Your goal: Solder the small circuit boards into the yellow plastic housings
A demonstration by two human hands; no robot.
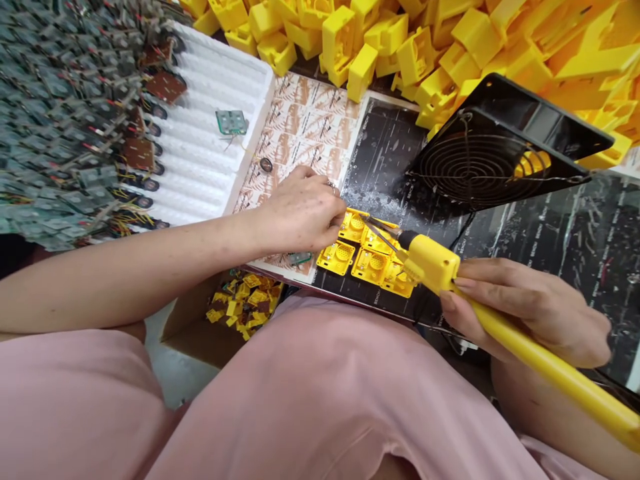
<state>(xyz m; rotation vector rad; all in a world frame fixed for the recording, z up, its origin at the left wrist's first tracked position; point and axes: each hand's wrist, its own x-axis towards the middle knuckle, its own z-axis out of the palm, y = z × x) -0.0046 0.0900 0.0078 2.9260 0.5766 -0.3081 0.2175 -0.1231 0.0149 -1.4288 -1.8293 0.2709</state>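
Note:
My right hand [530,303] is wrapped round a yellow soldering iron [433,261] with a black collar. Its thin metal tip points left, over a small cluster of yellow plastic casings [370,265]. These casings lie face up at the table's front edge, with round speaker grilles inside. At the cluster's left side, my left hand [313,208] has its fingers curled down; whatever they pinch is hidden. A green circuit board [300,258] shows partly below my left wrist. Further off, another green board [231,123] with wires lies on white foam, near a small round speaker [266,165].
A black fan [480,157] stands at the right. Yellow housings [345,40] are heaped along the back. Wired boards [65,127] pile up at the left beside the ribbed white foam tray [210,73]. Below the edge, a cardboard box [187,327] holds yellow parts.

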